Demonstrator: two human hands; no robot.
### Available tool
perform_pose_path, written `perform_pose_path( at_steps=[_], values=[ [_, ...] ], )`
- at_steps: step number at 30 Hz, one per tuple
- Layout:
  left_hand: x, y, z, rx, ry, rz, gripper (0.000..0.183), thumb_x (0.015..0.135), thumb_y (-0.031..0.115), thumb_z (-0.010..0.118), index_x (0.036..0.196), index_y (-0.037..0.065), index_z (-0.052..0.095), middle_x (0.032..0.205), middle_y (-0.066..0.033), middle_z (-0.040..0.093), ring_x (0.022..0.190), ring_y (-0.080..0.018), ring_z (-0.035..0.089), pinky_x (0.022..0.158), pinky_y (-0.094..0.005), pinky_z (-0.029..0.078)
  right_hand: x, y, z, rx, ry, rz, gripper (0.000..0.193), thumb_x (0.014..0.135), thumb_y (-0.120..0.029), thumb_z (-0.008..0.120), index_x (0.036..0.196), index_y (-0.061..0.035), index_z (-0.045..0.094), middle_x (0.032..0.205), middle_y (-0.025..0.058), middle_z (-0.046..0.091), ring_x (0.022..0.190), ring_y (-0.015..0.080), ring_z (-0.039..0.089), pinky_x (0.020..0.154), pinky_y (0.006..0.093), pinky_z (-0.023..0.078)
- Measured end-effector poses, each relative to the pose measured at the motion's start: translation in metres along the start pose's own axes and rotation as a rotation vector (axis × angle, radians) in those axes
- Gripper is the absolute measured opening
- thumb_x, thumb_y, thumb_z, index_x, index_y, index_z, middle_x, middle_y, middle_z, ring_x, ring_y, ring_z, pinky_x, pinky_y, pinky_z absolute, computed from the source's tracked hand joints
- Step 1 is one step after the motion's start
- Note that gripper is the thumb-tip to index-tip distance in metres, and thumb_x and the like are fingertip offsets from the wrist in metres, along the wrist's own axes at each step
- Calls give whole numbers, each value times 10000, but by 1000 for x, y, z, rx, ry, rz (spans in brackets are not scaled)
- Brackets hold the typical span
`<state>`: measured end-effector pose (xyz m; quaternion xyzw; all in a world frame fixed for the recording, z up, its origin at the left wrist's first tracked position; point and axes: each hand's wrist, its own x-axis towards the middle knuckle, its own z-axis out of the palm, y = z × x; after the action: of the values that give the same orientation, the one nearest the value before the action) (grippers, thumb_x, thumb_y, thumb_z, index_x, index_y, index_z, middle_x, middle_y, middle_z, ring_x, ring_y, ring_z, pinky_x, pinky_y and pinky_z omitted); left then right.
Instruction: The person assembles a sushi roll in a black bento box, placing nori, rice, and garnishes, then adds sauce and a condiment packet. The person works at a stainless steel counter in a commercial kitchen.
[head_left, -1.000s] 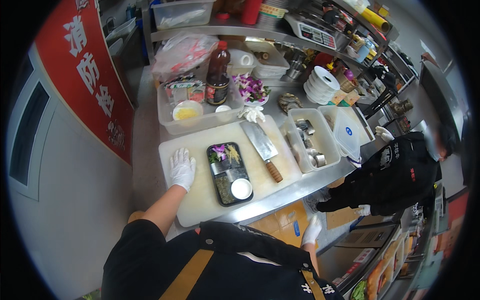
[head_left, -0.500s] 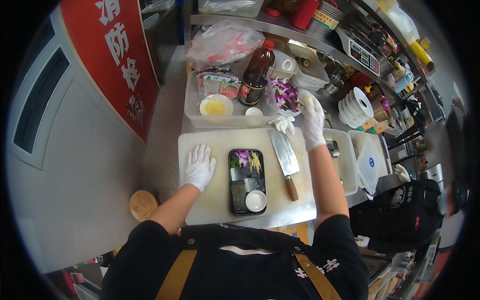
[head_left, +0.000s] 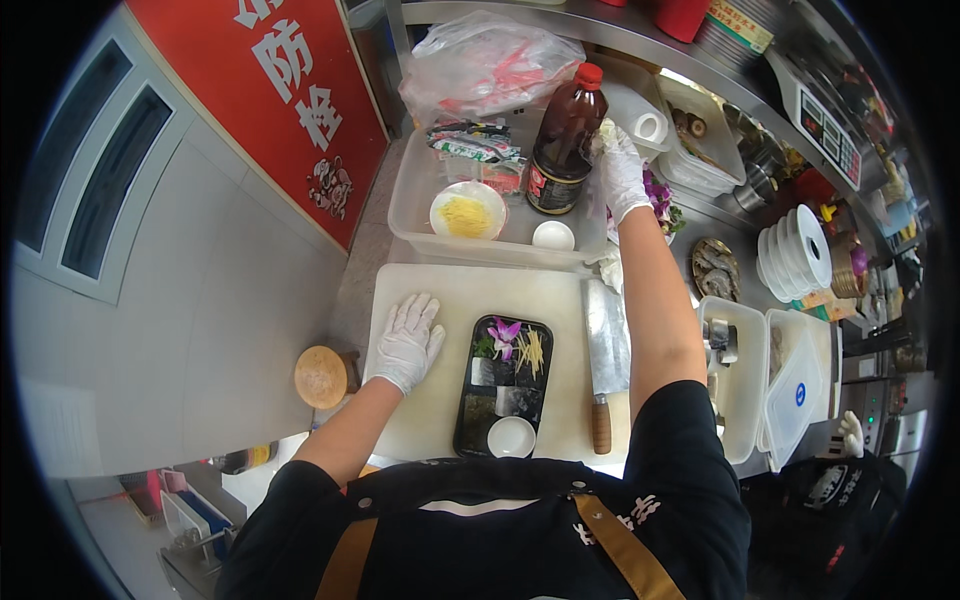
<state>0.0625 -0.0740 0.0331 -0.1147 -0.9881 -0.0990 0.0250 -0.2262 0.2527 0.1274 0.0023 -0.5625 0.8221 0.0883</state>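
Observation:
My gloved left hand (head_left: 407, 343) lies flat on the white cutting board (head_left: 410, 285), fingers stretched out and holding nothing. To its right, on the board, sits a black tray (head_left: 483, 410) with a purple flower (head_left: 503, 338), pale yellow strips (head_left: 529, 352), dark and silvery pieces and a small white cup (head_left: 511, 437). A cleaver (head_left: 604, 345) with a wooden handle rests at the board's right side, partly under my right forearm. My gloved right hand (head_left: 621, 172) is reached out beside a dark sauce bottle (head_left: 564, 140). Its fingers are curled at a pale bit I cannot make out.
Behind the board, a clear plastic bin (head_left: 405, 210) holds the bottle, a bowl of yellow strips (head_left: 467, 212) and packets. Purple flowers (head_left: 660, 200) stand behind my right wrist. Stacked white dishes (head_left: 793, 255), a scale (head_left: 825, 130) and an open container (head_left: 742, 390) are at right, near another person.
My right hand has moved left from the purple flowers to beside the bottle. The left hand stays flat on the board. The view has shifted, and more of the co-worker is out of sight.

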Motion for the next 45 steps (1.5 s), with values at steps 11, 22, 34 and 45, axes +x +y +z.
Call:
perform_pose_path(
  at_steps=[11, 22, 34, 45],
  values=[
    [-2, -1, 0, -21, 57, 50, 487, 945, 287, 520, 1358, 33, 479, 1432, -161, 457, 1364, -328, 379, 1164, -467, 248, -57, -117, 33, 209, -149, -335, 199, 908, -273, 715, 946, -87, 654, 832, -34, 609, 739, 63, 520, 707, 240, 433],
    [-6, -18, 23, -144, 122, 146, 478, 972, 256, 486, 1375, 2, 452, 1461, -209, 410, 1399, -342, 329, 1172, -476, 210, -327, -239, 58, -327, -60, -163, 133, 924, -182, 639, 914, -50, 622, 817, -22, 591, 751, 62, 532, 707, 244, 469],
    [-43, 39, -84, -1070, -325, 701, 462, 980, 129, 540, 1412, 7, 429, 1407, -201, 468, 1250, -285, 506, 1084, -413, 367, -556, -169, 79, -1102, 185, 168, 269, 922, -343, 654, 977, -79, 649, 756, 130, 646, 693, 263, 652, 658, 354, 508],
    [-81, 87, -132, -1052, -713, 1198, 383, 931, 148, 659, 1291, 43, 581, 1169, -139, 623, 1069, -267, 622, 928, -351, 486, -635, -128, 102, -1083, 320, 364, 311, 918, -411, 629, 966, -104, 635, 795, 157, 671, 770, 367, 658, 698, 426, 508]
  ],
)
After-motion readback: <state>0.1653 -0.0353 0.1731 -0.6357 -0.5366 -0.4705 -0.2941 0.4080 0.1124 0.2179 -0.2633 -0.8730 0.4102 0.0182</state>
